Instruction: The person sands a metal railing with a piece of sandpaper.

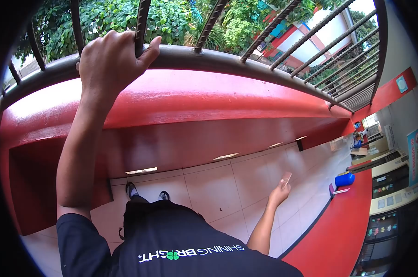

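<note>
My left hand [112, 64] is closed over the dark metal railing [181, 54], its thumb beside one of the upright ribbed bars. The fingertips are hidden on the far side of the rail. Low on the right, my right hand [278, 194] hangs above the tiled floor with its fingers closed on a small, flat, rectangular, pinkish-brown object [287, 177]. What kind of object this is, I cannot make out.
Below the railing runs a glossy red ledge and wall [218, 97]. My shoes [163, 195] stand on pale floor tiles [209, 184]. To the right, a blue container [344, 179] is by a red-painted wall [338, 226]. Green plants [172, 23] grow beyond the bars.
</note>
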A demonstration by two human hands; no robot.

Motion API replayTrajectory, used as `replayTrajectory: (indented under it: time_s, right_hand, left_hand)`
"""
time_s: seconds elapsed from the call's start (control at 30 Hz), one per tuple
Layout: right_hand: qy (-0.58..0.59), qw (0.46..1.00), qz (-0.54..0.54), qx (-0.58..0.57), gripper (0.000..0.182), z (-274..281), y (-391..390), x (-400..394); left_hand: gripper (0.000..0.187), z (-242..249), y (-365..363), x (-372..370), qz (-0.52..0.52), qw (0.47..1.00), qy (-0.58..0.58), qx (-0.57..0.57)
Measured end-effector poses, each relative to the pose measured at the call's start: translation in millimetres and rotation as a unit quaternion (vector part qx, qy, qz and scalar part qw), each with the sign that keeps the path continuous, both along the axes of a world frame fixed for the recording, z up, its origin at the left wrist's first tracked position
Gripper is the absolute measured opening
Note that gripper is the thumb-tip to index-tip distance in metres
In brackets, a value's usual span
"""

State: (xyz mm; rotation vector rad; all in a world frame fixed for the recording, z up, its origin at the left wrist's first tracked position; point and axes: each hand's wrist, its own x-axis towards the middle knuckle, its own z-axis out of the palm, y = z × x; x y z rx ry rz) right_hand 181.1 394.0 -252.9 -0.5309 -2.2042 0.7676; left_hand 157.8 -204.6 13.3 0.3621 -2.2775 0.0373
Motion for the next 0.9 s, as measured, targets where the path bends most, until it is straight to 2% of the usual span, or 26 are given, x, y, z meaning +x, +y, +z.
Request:
replayTrajectory:
  time_s: [0.03,0.07,0.13,0.17,0.23,0.27,0.3,0.37,0.53,0.6,0.67,0.77,0.8,0.83,0.87,0.9]
  right_hand:
    - [-0.044,0.994,-0.019,-0.096,0.031,-23,11,7]
    - [-0.042,0.993,-0.017,-0.111,0.031,-15,-14,10]
    - [-0.14,0.956,-0.049,-0.254,0.03,7,-62,20]
    - [-0.136,0.952,-0.046,-0.27,0.03,-3,-70,15]
    - [-0.095,0.984,0.052,-0.143,0.025,-28,-67,6]
    - [-0.027,0.995,0.078,-0.057,0.023,-37,-69,-4]
    - [-0.023,0.995,0.074,-0.067,0.023,-44,-69,-11]
    - [-0.087,0.983,0.049,-0.154,0.023,-16,-87,-14]
    - [-0.049,0.977,0.026,-0.205,0.025,-15,-101,-17]
    - [0.013,0.948,0.045,-0.315,0.028,-7,-113,-20]
    - [0.082,0.927,0.064,-0.36,0.029,13,-141,-28]
    - [0.169,0.936,0.12,-0.283,0.029,72,-199,-39]
    - [0.189,0.935,0.142,-0.263,0.028,100,-223,-41]
    - [0.187,0.938,0.172,-0.235,0.029,126,-244,-41]
    - [0.231,0.939,0.234,-0.099,0.033,149,-261,-53]
    - [0.218,0.936,0.277,-0.009,0.036,194,-289,-50]
  left_hand:
    - [0.066,1,2,1,0.008,1.0,-0.001,-0.008]
    - [0.066,0,1,0,0.005,1.0,0.0,-0.008]
    - [0.065,3,3,2,0.003,1.0,-0.005,0.007]
    - [0.064,5,3,3,0.01,1.0,-0.01,0.005]
    - [0.062,7,3,4,0.0,0.999,-0.025,0.022]
    - [0.061,8,3,4,-0.001,1.0,-0.022,0.017]
    - [0.059,7,3,3,-0.003,1.0,-0.019,0.013]
    - [0.055,10,3,4,0.002,1.0,-0.016,-0.001]
    - [0.049,12,1,0,0.005,0.998,-0.058,0.005]
    - [0.049,11,1,0,0.001,0.998,-0.065,0.005]
    - [0.05,12,1,2,0.02,0.998,-0.062,-0.013]
    - [0.058,12,1,3,0.018,0.998,-0.06,-0.011]
    - [0.06,6,-5,-1,0.005,0.999,0.0,-0.05]
    - [0.06,8,-4,1,0.006,0.999,-0.017,-0.045]
    - [0.06,9,-4,2,-0.001,0.999,-0.021,-0.038]
    - [0.06,8,-4,2,-0.007,0.999,-0.024,-0.031]
